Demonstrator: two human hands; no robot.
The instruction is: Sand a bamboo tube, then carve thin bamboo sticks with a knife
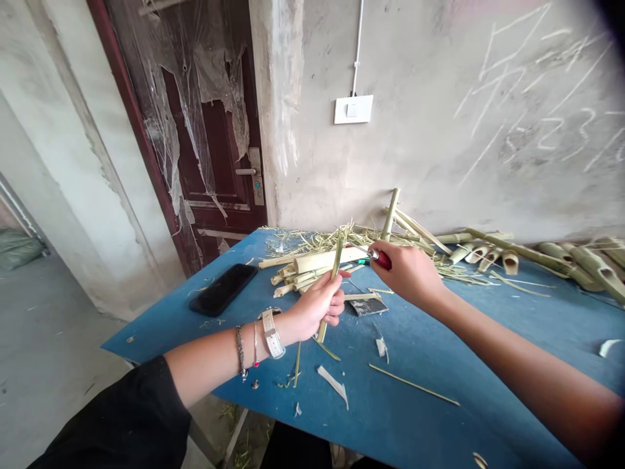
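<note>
Left hand (317, 307) clenches a thin green bamboo strip (334, 286) above a blue wooden bench (430, 410), right hand (407, 275) gripping a red-handled steel knife (381, 258) just beside it.

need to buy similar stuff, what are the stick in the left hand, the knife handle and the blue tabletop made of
The stick looks like fresh bamboo, with pale green skin and fibrous cut edges. The knife handle looks like glossy red plastic, though lacquered wood is possible. The tabletop seems a painted board, matte blue and scuffed.
</note>
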